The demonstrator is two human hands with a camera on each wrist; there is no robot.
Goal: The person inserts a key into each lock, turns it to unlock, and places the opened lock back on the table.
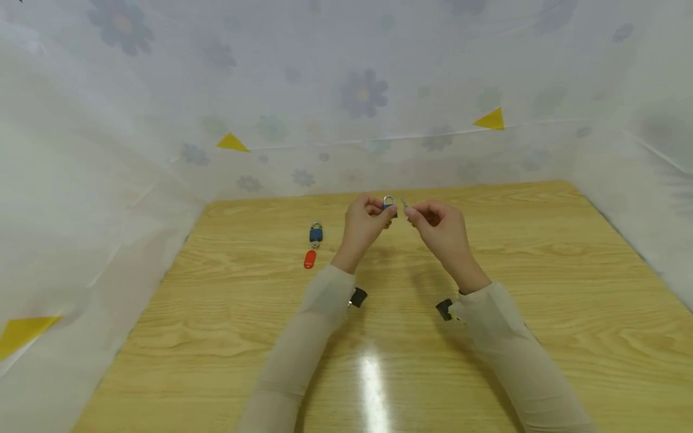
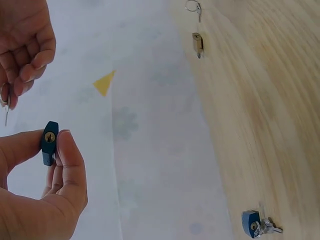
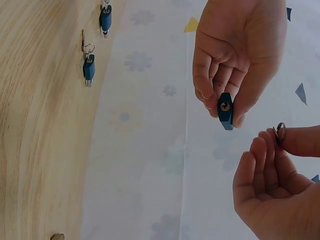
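Both hands are raised above the worktop [image 1: 487,252], close together, near its far edge.

Left hand [image 1: 364,224]: thumb and fingers pinch a small blue padlock [image 2: 49,142] by its sides. The keyhole end faces the right hand; the brass keyhole shows plainly in both wrist views and nothing is in it. The head view shows the metal loop at the padlock's top, but it is too small to tell whether it is latched.

Right hand [image 1: 440,227]: fingers curled, thumb and forefinger pinching a small key [image 2: 7,111] with a ring [image 3: 280,132] on it. The key tip sits just beside the padlock, apart from it, not touching.

Progress, judged from how things lie: padlock picked up and turned keyhole-outward, key in hand and near. Key not yet in the keyhole. Inserting, turning and releasing the loop all appear to be left.

Elsewhere on the worktop:
- To the left of the left hand, well apart: a second blue padlock [image 1: 316,233] lying flat, with an orange tag [image 1: 310,259] just on the near side of it.
- The right wrist view shows two blue padlocks lying on the worktop, each with a key or ring at one end.
- The left wrist view shows a brass-coloured padlock [image 2: 198,44] and a loose key ring [image 2: 193,6] farther off.

A white flowered sheet [image 1: 363,96] with yellow triangles walls the worktop on three sides.
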